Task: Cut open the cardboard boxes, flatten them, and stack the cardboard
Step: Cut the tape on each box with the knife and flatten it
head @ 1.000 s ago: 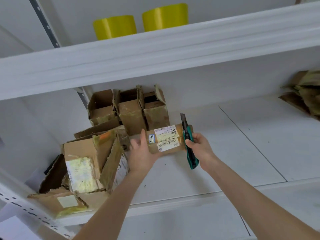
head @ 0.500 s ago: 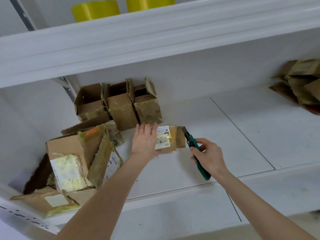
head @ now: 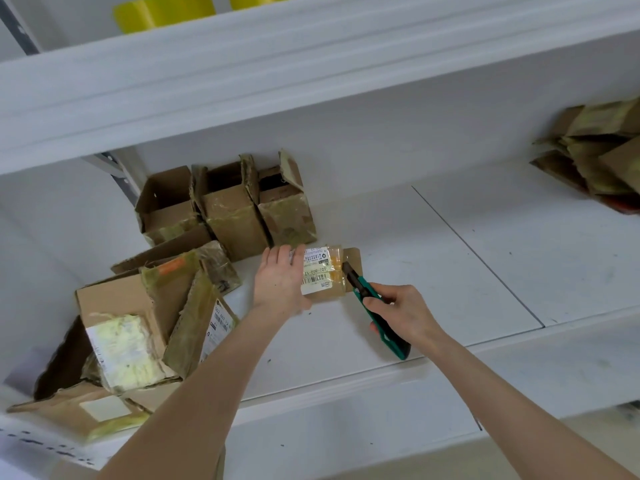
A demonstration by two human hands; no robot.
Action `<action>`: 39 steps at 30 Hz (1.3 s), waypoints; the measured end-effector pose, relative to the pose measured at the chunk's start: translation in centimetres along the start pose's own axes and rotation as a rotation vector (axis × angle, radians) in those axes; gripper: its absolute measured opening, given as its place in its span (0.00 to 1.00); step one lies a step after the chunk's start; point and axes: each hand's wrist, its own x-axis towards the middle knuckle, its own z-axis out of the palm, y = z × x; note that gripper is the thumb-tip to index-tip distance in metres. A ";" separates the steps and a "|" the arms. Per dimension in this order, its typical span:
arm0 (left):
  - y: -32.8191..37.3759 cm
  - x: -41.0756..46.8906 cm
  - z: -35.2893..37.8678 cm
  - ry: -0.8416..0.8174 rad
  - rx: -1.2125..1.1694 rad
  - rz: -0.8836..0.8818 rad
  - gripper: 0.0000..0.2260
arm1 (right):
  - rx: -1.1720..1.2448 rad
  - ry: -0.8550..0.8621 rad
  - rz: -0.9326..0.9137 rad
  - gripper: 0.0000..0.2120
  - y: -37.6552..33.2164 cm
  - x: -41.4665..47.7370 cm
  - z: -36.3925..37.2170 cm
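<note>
A small taped cardboard box (head: 327,275) with white shipping labels lies on the white shelf (head: 433,271). My left hand (head: 280,280) presses flat on its left part, thumb along the near side. My right hand (head: 401,315) grips a green utility knife (head: 375,311), and the knife's dark tip touches the box's right end by a raised flap. Three open boxes (head: 228,209) stand in a row against the back wall.
A heap of opened, taped boxes (head: 138,317) fills the shelf's left end. Flattened cardboard (head: 599,161) is piled at the far right. Yellow rolls (head: 162,10) sit on the shelf above, whose thick front edge overhangs. The shelf's front lip runs below my forearms.
The small box went from held in the air to lying on the shelf under my left palm. My right hand brought the knife tip back against the box's right end.
</note>
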 end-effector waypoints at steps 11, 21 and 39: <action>-0.8 0.9 0.2 0.045 -0.058 -0.038 0.45 | -0.111 -0.149 0.035 0.11 -0.7 -0.3 -3.3; 0.5 0.2 -2.0 0.023 -0.127 -0.305 0.47 | -0.188 0.132 0.128 0.26 -1.4 5.6 -0.3; -0.8 -3.6 -1.7 0.028 -0.646 -0.366 0.17 | 0.385 -0.029 0.198 0.07 -3.7 3.8 7.0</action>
